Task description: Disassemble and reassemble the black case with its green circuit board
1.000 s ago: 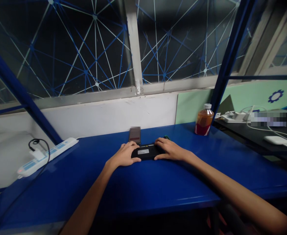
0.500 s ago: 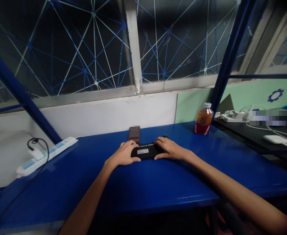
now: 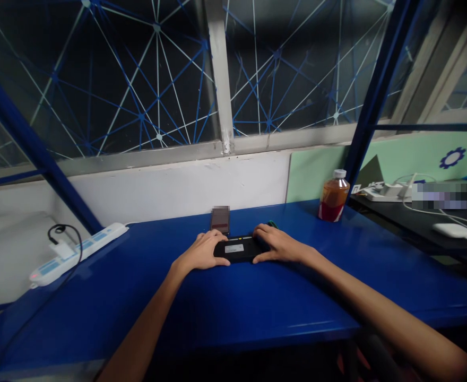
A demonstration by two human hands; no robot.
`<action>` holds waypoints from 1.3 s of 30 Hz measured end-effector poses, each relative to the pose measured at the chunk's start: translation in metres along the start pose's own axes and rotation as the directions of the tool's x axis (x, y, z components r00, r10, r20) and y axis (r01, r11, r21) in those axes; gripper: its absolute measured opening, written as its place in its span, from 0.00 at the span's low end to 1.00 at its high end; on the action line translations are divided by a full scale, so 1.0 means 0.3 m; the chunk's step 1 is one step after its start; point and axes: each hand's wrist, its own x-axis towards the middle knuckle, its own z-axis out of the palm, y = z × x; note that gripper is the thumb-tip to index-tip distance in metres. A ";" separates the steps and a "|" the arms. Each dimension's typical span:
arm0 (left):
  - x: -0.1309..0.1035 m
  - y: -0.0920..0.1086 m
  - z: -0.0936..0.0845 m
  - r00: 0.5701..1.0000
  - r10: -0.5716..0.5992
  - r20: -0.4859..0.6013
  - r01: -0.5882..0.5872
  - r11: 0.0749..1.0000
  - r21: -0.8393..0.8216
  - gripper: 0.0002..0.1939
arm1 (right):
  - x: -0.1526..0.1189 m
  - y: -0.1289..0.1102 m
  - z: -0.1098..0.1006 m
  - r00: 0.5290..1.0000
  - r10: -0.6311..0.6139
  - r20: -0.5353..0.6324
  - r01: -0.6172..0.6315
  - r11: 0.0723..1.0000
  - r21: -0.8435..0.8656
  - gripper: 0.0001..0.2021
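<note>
A flat black device (image 3: 241, 252) with a pale label lies on the blue table, its long side facing me. My left hand (image 3: 205, 251) grips its left end, thumb along the near edge and fingers over the far edge. At the right end, my right hand (image 3: 277, 245) holds it the same way. Just behind the device and my left fingers is a dark phone-like object (image 3: 219, 219). A small green item (image 3: 272, 224) shows behind my right hand, mostly hidden.
A white power strip (image 3: 98, 240) with a plugged-in black cable is at the left of the blue table (image 3: 233, 307). A bottle with orange liquid (image 3: 334, 197) stands at the back right. Chargers and a white adapter (image 3: 454, 231) lie on a black surface farther right.
The view has shifted very slightly. Both hands keep their grip on the black device, with no visible movement along the table.
</note>
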 end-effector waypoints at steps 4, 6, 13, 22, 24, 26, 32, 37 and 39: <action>-0.001 -0.001 0.002 1.000 0.001 -0.006 -0.001 1.000 0.009 0.32 | -0.002 0.001 0.001 1.000 -0.001 0.000 0.001 1.000 0.003 0.34; -0.001 -0.002 0.003 1.000 0.002 0.001 -0.002 1.000 0.012 0.32 | -0.002 0.000 0.001 1.000 -0.002 0.005 0.002 1.000 -0.002 0.34; -0.002 -0.002 -0.002 1.000 0.014 0.006 -0.014 1.000 0.007 0.31 | -0.003 0.000 0.001 1.000 -0.021 -0.001 0.021 1.000 -0.007 0.33; -0.001 0.001 -0.003 1.000 0.004 -0.012 -0.003 1.000 0.017 0.33 | -0.004 -0.009 -0.007 1.000 -0.013 0.009 0.012 0.999 0.031 0.34; -0.001 0.004 -0.004 1.000 -0.003 -0.015 0.003 1.000 0.021 0.33 | -0.004 -0.009 -0.006 1.000 -0.009 0.007 0.009 0.999 0.035 0.34; -0.002 0.007 -0.006 1.000 0.000 -0.013 0.001 1.000 0.026 0.33 | -0.004 -0.007 -0.004 1.000 -0.008 0.007 0.007 0.999 0.035 0.33; -0.004 0.010 -0.006 1.000 -0.016 -0.006 0.016 0.999 0.037 0.34 | -0.004 -0.007 -0.003 1.000 -0.004 0.005 0.004 0.999 0.039 0.32; -0.005 0.010 -0.007 1.000 -0.022 -0.007 0.022 0.999 0.040 0.35 | -0.005 -0.006 -0.001 1.000 -0.008 0.006 0.008 1.000 0.021 0.33; -0.004 0.008 -0.009 1.000 -0.009 -0.006 0.010 0.999 0.040 0.35 | -0.006 -0.001 0.004 1.000 -0.012 0.002 0.012 1.000 0.019 0.33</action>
